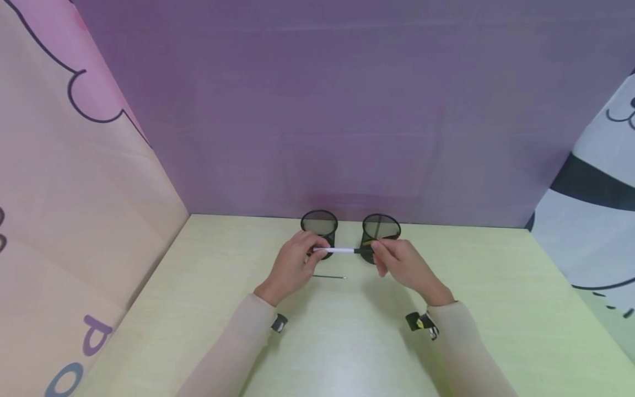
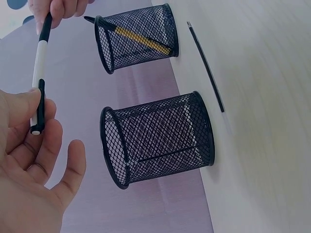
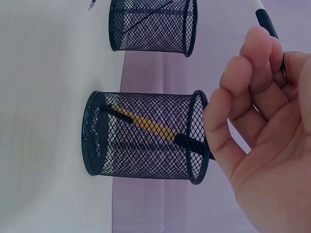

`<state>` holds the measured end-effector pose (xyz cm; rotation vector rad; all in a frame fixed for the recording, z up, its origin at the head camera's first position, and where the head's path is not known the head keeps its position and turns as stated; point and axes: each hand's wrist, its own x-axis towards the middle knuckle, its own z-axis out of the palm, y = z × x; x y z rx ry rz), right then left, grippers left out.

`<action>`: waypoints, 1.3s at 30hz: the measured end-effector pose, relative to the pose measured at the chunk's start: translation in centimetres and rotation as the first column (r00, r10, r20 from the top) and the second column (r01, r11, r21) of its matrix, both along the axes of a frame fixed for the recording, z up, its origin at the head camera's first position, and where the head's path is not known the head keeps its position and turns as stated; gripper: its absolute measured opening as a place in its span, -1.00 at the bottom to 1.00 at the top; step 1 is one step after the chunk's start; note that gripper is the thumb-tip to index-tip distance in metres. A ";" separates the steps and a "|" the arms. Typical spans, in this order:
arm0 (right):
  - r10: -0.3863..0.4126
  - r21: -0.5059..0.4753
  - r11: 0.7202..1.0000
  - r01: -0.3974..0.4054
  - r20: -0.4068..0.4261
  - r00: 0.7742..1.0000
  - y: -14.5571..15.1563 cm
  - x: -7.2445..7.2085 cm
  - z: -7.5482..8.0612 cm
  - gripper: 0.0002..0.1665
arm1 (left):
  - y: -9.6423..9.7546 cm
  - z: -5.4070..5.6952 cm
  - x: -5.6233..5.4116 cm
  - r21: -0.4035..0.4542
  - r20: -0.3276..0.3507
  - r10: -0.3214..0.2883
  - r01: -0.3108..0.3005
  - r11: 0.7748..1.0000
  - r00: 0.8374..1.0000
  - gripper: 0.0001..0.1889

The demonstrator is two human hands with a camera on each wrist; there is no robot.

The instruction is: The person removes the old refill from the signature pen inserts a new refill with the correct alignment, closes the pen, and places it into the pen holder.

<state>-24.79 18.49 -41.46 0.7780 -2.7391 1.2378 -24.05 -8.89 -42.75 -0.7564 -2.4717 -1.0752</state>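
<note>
A white pen (image 1: 342, 250) with black ends is held level between both hands, above the table. My left hand (image 1: 295, 262) pinches its clip end between thumb and fingers. At the other end, my right hand (image 1: 404, 264) pinches the black grip; the tip is hidden by the fingers. A thin dark pen refill (image 2: 206, 68) lies on the table, just in front of the two black mesh pen holders. The left pen holder (image 2: 158, 138) stands behind my left hand. Inside the right pen holder (image 3: 146, 170) leans a yellow and black pen (image 3: 153, 128).
The pale table (image 1: 337, 342) meets a purple backdrop (image 1: 347, 110) right behind the pen holders. A printed panel (image 1: 74, 193) borders the left side, and another panel (image 1: 595, 220) the right.
</note>
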 end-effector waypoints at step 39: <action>0.075 -0.070 0.995 -0.078 -0.044 0.996 0.2 0.0 0.1 -0.85 | -0.1 0.1 0.1 -0.009 0.017 0.048 -0.048 0.999 0.999 -0.95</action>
